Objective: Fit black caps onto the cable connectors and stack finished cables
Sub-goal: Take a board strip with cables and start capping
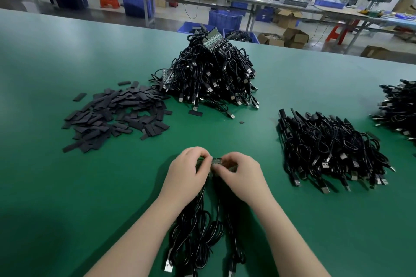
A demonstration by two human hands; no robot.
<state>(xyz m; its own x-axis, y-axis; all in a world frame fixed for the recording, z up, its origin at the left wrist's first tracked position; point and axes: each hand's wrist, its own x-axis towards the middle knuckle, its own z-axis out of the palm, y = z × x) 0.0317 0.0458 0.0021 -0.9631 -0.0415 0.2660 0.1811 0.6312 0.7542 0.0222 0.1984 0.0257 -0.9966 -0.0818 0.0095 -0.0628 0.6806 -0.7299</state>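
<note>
The table wears a smooth green mat, matt with only a soft sheen where the light falls. The black caps heaped on it look like flat, dull plastic or rubbery sleeves, no shine at all. The big cable heap is glossy black plastic cord, its plug ends bright bare metal, and small green circuit boards with a lacquered look poke out on top. The finished cables show the same slick jackets and metal plugs. Behind, blue plastic crates and plain brown cardboard boxes stand about.
</note>
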